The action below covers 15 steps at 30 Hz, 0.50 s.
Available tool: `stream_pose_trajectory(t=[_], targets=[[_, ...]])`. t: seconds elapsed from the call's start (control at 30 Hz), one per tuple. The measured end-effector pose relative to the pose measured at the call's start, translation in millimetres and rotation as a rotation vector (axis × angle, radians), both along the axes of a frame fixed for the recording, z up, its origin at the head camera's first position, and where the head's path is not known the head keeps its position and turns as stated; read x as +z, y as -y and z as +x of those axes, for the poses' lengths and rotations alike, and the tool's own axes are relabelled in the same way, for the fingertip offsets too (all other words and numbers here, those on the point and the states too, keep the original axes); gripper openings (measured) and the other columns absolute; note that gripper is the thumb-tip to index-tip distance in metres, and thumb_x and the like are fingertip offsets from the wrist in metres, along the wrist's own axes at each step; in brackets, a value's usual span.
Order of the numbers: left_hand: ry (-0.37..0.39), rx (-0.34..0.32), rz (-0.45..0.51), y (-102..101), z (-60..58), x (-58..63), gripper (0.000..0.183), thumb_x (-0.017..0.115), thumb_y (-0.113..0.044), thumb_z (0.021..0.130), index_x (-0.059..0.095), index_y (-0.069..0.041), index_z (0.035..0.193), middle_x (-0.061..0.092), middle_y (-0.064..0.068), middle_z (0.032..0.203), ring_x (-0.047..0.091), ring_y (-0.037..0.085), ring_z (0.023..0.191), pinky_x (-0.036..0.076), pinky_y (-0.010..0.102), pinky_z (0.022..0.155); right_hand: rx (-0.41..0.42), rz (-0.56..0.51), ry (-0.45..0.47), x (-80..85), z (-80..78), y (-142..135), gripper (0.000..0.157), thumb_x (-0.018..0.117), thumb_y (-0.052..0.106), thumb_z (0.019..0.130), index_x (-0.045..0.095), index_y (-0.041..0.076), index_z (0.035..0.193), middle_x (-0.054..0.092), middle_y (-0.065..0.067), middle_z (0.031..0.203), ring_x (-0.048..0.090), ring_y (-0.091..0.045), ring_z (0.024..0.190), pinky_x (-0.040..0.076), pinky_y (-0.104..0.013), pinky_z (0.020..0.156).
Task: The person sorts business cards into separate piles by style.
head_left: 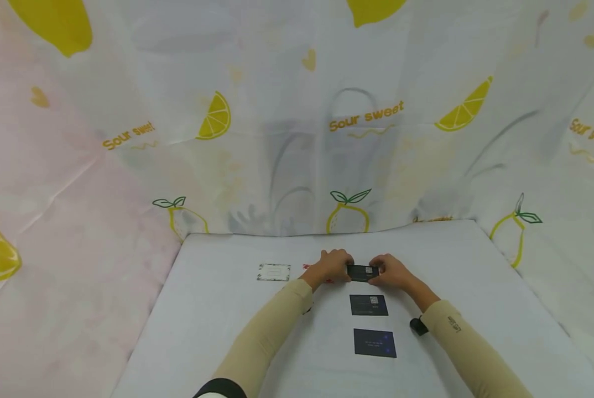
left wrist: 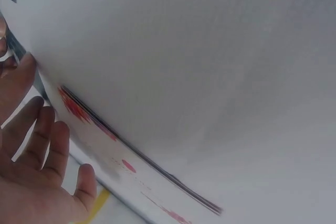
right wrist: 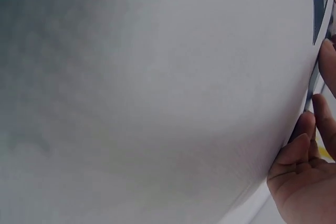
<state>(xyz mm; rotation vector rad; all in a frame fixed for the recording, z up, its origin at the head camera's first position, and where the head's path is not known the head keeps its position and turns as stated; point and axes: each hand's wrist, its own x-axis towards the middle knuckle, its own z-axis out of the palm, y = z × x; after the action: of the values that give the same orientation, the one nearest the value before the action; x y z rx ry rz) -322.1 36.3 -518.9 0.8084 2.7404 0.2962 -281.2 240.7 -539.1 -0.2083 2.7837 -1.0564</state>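
Left grip (head_left: 333,264) and right grip (head_left: 390,271) pinch opposite ends of a black card (head_left: 360,273) at the table (head_left: 212,309), with the card directly between them, as I work the pair from afar. Whether it lies flat or is slightly raised, I cannot tell. On the elbow side of the grips lies a second dark card (head_left: 369,307), with a blue-flecked card (head_left: 375,345) farther down that side. Partly beneath my left grip is a white card with red print (left wrist: 128,166); beyond it, to the left, lies a floral-edged card (head_left: 274,272). Uneven pressure is my chief worry: squeezing from both ends could bow the thin card and spring it loose, and freeing one end ahead of the other could turn it askew. My left grip, dipping too low, might drag the red print sideways. A low right sleeve (head_left: 461,337) could likewise brush the cards on the elbow side.
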Motion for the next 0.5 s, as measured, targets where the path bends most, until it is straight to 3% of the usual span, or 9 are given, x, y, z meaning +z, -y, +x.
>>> stream_pose_trajectory(t=[0.5], targets=[[0.036, -0.046, 0.05, 4.8, 6.2, 1.7, 0.04, 0.084, -0.028, 0.08, 0.072, -0.016, 0.116, 0.069, -0.003, 0.109, 0.057, 0.015, 0.099, 0.035, 0.046, 0.099, 0.031, 0.034, -0.019, 4.0, 8.8, 0.1, 0.045, 0.087, 0.016, 0.073, 0.067, -0.002, 0.109, 0.061, -0.013, 0.101, 0.052, -0.022, 0.087, 0.046, -0.038, 0.077]])
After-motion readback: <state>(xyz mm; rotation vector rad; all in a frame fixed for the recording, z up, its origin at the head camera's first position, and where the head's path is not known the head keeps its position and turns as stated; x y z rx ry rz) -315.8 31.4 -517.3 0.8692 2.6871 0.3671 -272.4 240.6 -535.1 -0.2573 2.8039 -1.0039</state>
